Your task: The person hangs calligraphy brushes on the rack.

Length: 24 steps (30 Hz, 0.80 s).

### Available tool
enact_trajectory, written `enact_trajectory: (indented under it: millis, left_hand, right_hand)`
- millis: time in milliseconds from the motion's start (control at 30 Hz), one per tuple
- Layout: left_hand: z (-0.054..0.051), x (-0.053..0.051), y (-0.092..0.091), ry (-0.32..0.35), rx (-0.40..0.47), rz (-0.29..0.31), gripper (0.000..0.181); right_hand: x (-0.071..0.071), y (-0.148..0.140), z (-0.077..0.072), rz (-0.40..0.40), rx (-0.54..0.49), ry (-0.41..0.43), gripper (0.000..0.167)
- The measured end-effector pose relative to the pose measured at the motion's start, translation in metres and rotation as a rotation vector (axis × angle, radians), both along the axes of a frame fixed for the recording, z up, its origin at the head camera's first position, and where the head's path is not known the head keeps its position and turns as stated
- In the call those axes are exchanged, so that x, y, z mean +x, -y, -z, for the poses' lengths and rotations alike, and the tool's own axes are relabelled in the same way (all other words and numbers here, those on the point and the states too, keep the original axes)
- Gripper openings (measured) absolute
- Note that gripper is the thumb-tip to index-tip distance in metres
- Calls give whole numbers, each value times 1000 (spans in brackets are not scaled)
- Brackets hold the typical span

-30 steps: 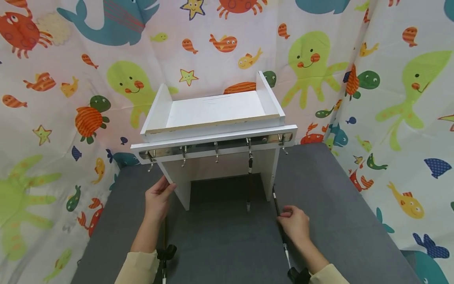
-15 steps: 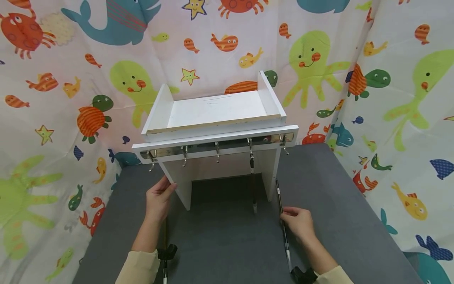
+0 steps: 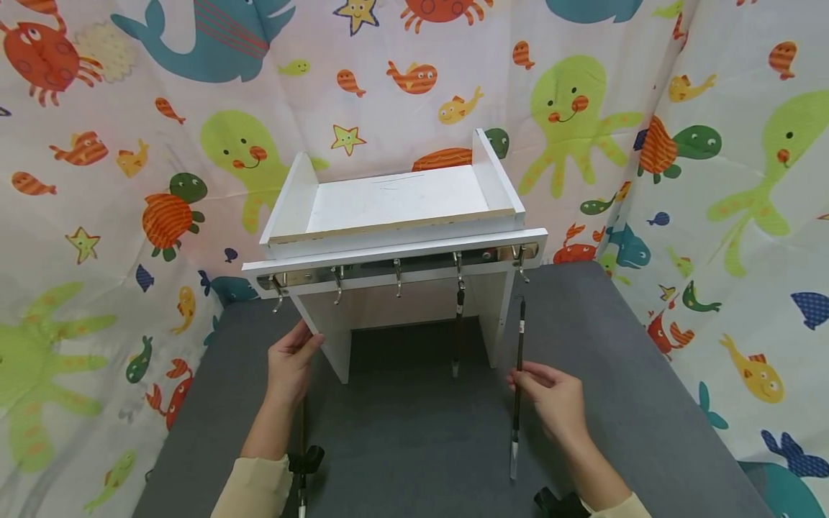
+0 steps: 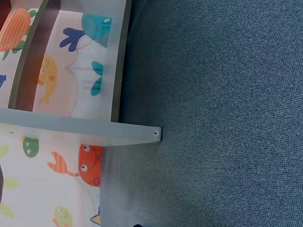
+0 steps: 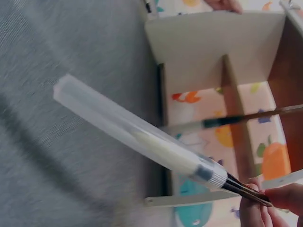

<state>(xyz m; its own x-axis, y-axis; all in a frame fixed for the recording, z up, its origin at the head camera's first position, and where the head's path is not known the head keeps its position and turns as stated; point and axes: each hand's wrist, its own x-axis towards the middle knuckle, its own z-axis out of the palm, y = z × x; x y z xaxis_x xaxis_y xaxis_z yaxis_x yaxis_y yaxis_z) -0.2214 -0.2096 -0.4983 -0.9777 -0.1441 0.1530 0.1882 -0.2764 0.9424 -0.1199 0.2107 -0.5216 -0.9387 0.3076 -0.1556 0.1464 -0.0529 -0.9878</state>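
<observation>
A white shelf stands on the grey cloth, with a row of metal hooks along its front rail. My left hand grips the edge of its left side panel. To the right of the shelf, my right hand pinches a dark-handled brush by its handle. That brush is nearly upright, tip down, its loop end apart from the hooks. In the right wrist view a clear cap covers its pale bristles. Another brush hangs from the second hook from the right.
A further brush is partly hidden beside my left forearm. Black camera mounts sit at both wrists. Grey cloth covers the table, and a curtain printed with sea animals hangs behind and at both sides.
My right hand has moved slightly right and raised the brush, turning it from slanted to nearly upright. The hanging brush has swung a little. My left hand keeps its grip on the shelf.
</observation>
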Motion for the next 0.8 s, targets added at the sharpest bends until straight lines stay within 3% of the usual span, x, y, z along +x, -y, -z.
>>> enact_trajectory:
  millis: [233,433,800]
  left_hand:
    - [-1,2,0,-5,1,1,51]
    - [-1,1,0,-19,-11,11,50]
    - [0,1,0,-21,-12,6,51]
  right_hand:
    - [10,6,-27,58,-87,-123,30]
    - [16,9,-41,104,-127,-222,30]
    - [28,13,-60,133,-22,-322,31]
